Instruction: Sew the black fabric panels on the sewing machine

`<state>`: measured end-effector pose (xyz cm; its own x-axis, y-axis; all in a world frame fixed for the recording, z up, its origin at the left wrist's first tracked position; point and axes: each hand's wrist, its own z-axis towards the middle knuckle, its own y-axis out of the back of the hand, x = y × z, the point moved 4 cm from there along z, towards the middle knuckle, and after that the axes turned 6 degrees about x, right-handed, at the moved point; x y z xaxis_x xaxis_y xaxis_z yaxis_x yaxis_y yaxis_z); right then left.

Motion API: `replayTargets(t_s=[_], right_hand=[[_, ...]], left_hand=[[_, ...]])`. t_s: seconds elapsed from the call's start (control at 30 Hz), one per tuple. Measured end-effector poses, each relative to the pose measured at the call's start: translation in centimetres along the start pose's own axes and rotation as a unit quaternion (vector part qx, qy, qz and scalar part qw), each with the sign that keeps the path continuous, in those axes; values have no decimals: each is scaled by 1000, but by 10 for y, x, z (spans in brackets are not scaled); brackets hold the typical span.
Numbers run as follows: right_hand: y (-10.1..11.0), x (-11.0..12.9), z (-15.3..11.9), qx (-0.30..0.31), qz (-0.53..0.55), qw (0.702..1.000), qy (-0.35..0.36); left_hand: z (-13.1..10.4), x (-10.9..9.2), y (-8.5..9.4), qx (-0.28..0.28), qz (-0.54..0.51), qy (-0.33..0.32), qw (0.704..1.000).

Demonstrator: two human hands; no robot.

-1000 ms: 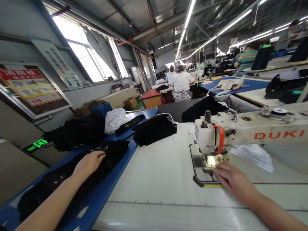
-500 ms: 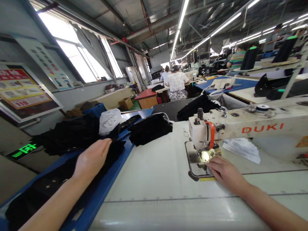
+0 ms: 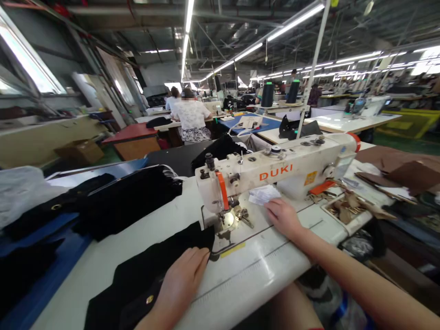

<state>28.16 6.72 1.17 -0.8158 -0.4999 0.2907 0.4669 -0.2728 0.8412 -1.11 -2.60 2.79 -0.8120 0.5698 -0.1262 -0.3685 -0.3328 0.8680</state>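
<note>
My left hand (image 3: 185, 279) is closed on the right end of a black cloth piece (image 3: 151, 256) lying on the white sewing table. A gold eyelet (image 3: 149, 299) shows near its front edge. That cloth reaches the needle plate (image 3: 216, 231) of a white sewing machine (image 3: 275, 167) marked DUKI. Behind the needle, under the machine's arm, lies a stack of thin white slips (image 3: 263, 194). The fingers of my right hand (image 3: 283, 219) are pinched together at the stack's near edge; whether a slip is between them is partly hidden.
More black cloth pieces (image 3: 130, 197) are piled at the left, beside a white plastic bag (image 3: 24, 197). At the right, a tray (image 3: 347, 211) holds brown scraps and metal bits. Brown sheets (image 3: 409, 176) lie beyond it. A person (image 3: 191, 117) sits ahead at another table.
My left hand has brought a black cloth piece from the left pile onto the table before the needle. My right hand went from the needle plate to the white slips. The view turned right.
</note>
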Motion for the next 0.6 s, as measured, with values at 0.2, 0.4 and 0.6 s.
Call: replayTargets(t_s=[0.2,0.4,0.6], right_hand=[[7,-31,9,105,-71,989,-74],[4,-29,10,86,-69,991,-74],[7,-37,14,28,22,992,-125]], left_hand=[[7,8,-3,39,-58,28,997],[-5,23,-23,114,43,7,993],[2,26,-32,137,45,-7,990]])
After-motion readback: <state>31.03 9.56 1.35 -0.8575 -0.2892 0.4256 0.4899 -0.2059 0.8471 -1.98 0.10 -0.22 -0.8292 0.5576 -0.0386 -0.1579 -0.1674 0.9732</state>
